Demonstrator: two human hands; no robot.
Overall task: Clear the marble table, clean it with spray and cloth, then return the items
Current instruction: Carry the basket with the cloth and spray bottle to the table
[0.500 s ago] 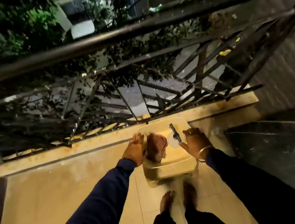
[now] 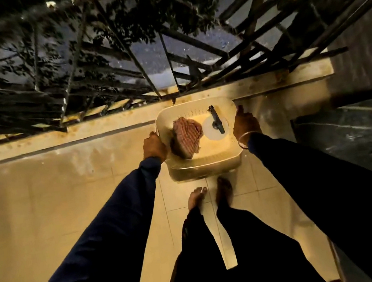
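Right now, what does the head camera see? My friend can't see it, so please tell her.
Two hands, left and right, hold a pale basket by its sides above a tiled floor. Inside lie a checked cloth and a spray bottle. A dark railing stands ahead, and a dark marble table is at right.

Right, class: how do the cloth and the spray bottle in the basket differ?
The cloth is reddish, checked and crumpled on the left; the spray bottle is white with a dark nozzle, rigid, on the right. Both sit in the basket, which the left hand and right hand grip.
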